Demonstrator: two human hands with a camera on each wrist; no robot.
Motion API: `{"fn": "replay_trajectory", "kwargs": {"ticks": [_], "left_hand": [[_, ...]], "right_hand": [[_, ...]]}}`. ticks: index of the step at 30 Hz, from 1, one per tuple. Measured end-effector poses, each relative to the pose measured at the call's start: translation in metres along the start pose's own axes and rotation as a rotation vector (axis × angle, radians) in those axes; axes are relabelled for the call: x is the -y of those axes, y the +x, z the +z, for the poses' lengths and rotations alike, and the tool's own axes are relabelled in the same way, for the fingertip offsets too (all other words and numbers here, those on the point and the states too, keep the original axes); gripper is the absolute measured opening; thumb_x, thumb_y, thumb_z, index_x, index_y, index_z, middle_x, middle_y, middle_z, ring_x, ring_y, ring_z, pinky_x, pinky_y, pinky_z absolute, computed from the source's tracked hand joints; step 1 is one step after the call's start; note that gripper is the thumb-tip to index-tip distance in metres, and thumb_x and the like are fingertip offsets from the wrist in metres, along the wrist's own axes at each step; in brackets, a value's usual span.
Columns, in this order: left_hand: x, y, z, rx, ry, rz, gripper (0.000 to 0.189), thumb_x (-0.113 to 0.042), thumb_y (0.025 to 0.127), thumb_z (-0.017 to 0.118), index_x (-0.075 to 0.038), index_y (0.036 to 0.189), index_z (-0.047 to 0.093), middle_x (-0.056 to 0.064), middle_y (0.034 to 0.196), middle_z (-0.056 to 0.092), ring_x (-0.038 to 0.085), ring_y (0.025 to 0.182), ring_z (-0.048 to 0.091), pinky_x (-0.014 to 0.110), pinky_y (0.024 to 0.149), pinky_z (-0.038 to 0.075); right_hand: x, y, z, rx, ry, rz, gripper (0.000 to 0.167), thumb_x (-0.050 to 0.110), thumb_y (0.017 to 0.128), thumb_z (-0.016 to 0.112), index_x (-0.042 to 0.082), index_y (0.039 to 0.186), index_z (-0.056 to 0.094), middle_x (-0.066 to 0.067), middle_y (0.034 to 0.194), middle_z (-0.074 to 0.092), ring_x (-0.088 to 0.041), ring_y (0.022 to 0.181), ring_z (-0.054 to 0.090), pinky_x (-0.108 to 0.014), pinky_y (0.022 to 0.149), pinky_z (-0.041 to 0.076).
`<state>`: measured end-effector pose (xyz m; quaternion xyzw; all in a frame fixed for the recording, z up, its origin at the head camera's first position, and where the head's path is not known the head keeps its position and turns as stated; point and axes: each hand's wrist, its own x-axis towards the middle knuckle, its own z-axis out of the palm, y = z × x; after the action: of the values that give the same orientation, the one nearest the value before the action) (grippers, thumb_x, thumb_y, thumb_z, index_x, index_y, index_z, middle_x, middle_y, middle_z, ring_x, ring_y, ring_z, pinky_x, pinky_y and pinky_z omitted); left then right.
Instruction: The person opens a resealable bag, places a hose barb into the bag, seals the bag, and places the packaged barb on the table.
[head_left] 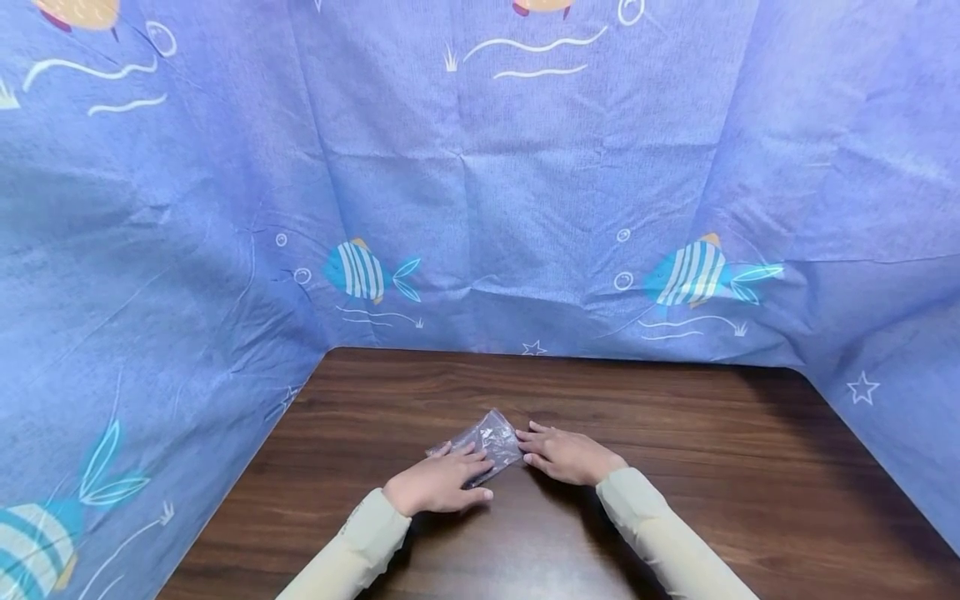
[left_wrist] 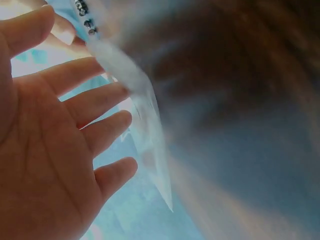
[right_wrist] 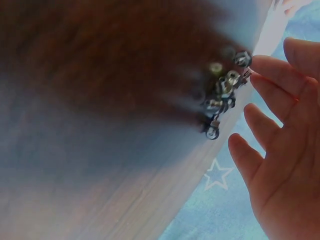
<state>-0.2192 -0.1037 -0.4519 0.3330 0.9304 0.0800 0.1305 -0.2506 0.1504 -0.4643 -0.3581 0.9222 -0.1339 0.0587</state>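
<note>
A clear plastic bag (head_left: 501,435) lies flat near the middle of the dark wooden table. My left hand (head_left: 441,483) rests on its near left part, fingers spread and mostly straight. In the left wrist view the fingertips reach the edge of the pale bag (left_wrist: 150,120). Beside the bag's right edge is my right hand (head_left: 573,456), palm down with its fingers extended. Small metal parts (right_wrist: 222,95), some ring-like as nuts are, sit in a loose pile at the right fingertips in the right wrist view. From the head camera that pile is mostly hidden by the right hand.
Around the wooden table (head_left: 675,517) hangs a blue curtain (head_left: 540,208) printed with fish, stars and bubbles, close along the back and both sides. The table's back corners are rounded.
</note>
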Motion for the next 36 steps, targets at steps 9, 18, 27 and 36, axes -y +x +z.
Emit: {"fn": "replay_trajectory", "kwargs": {"ticks": [9,18,27,36], "left_hand": [[0.013,0.005,0.000,-0.016,-0.050,-0.024,0.054,-0.047,0.096,0.051,-0.013,0.139,0.053,0.005,0.150,0.044,0.028,0.143,0.031,0.055,0.115,0.024],[0.020,0.008,-0.002,-0.041,-0.104,-0.015,0.050,-0.039,0.098,0.051,-0.010,0.137,0.053,0.007,0.148,0.045,0.031,0.143,0.032,0.056,0.114,0.025],[0.023,0.011,-0.003,-0.060,-0.111,-0.027,0.048,-0.037,0.097,0.053,-0.006,0.134,0.056,0.010,0.146,0.048,0.034,0.141,0.033,0.055,0.114,0.026],[0.020,0.018,-0.005,-0.165,-0.055,0.033,0.040,-0.032,0.096,0.057,-0.002,0.122,0.064,0.016,0.133,0.058,0.032,0.128,0.051,0.046,0.108,0.039]], "right_hand": [[0.011,-0.007,0.002,-0.015,-0.013,0.003,0.042,0.032,0.100,0.049,0.010,0.135,0.056,-0.005,0.140,0.055,-0.030,0.136,0.043,-0.051,0.106,0.039],[0.016,-0.012,0.005,-0.029,-0.034,-0.027,0.043,0.034,0.100,0.048,0.010,0.134,0.057,-0.007,0.139,0.056,-0.031,0.135,0.045,-0.049,0.106,0.040],[0.024,-0.012,0.005,-0.017,-0.023,-0.042,0.045,0.035,0.101,0.047,0.007,0.134,0.057,-0.009,0.142,0.052,-0.031,0.136,0.043,-0.049,0.109,0.037],[0.022,-0.010,0.007,-0.024,-0.003,-0.037,0.046,0.037,0.101,0.046,0.006,0.134,0.057,-0.010,0.141,0.053,-0.033,0.136,0.042,-0.049,0.109,0.036]]}}
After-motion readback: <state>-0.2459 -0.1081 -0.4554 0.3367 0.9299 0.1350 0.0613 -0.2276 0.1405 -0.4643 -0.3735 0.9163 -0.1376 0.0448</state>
